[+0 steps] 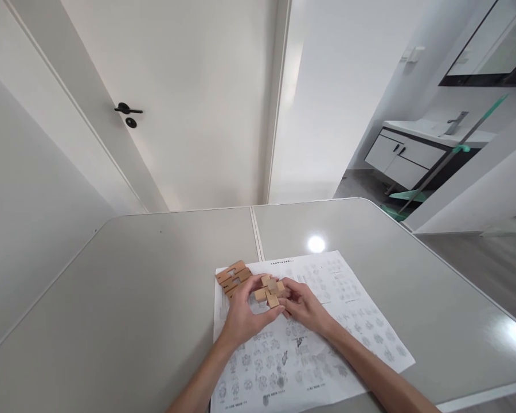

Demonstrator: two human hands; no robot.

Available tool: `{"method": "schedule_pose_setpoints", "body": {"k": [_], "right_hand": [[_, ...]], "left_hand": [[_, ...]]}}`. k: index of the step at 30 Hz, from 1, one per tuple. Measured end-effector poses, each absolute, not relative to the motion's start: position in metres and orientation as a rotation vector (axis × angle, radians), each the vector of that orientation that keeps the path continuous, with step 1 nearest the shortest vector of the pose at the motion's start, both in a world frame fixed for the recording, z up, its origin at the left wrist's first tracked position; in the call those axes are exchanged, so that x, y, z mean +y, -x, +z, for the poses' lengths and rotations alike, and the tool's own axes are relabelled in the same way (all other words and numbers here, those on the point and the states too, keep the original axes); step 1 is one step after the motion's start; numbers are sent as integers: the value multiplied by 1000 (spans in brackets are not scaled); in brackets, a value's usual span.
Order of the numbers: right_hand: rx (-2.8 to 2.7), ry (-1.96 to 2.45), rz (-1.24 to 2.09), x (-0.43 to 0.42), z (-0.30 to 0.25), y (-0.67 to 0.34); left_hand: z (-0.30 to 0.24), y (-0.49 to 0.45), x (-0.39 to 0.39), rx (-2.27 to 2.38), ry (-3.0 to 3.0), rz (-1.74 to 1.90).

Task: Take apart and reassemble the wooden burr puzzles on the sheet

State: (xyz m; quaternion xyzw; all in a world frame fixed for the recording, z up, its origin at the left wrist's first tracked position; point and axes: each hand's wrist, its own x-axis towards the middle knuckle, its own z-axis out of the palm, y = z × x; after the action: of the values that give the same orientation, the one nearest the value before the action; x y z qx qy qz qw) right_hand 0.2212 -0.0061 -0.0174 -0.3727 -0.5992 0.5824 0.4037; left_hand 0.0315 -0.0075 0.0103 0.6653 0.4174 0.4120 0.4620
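Note:
A wooden burr puzzle [272, 288] of interlocking light-brown blocks is held between both hands over the sheet. My left hand [244, 312] grips it from the left, with its thumb along the near side and fingers at the far side. From the right, my right hand [303, 304] closes its fingers on the puzzle's right end; some fingertips are hidden behind it. Beneath lies a large white paper sheet [327, 344] printed with rows of small grey diagrams. Several notched wooden pieces [233, 274] lie side by side at the sheet's upper left corner, just beyond my left hand.
The grey table [112, 304] has a seam [256, 232] running away from me and a bright reflection [316, 244]. Behind it stands a white door with a black handle [129, 109]. To the right are a sink cabinet [406, 152] and a green-and-grey broom [460, 148].

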Motion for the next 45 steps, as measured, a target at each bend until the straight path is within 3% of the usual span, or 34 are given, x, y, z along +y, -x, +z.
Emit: {"method": "schedule_pose_setpoints", "body": {"k": [24,33,45], "right_hand": [[-1461,875,1497,-6,-25,-224],[-1462,699,1677,-2,-7,-237],[-1618,847,1201,5,-10,-240]], "left_hand": [[5,-33,-11,1075,-1735,1047],[0,-31,-7,1161,-1880,1031],[-6,-32,-5,1167,-2374,1014]]}}
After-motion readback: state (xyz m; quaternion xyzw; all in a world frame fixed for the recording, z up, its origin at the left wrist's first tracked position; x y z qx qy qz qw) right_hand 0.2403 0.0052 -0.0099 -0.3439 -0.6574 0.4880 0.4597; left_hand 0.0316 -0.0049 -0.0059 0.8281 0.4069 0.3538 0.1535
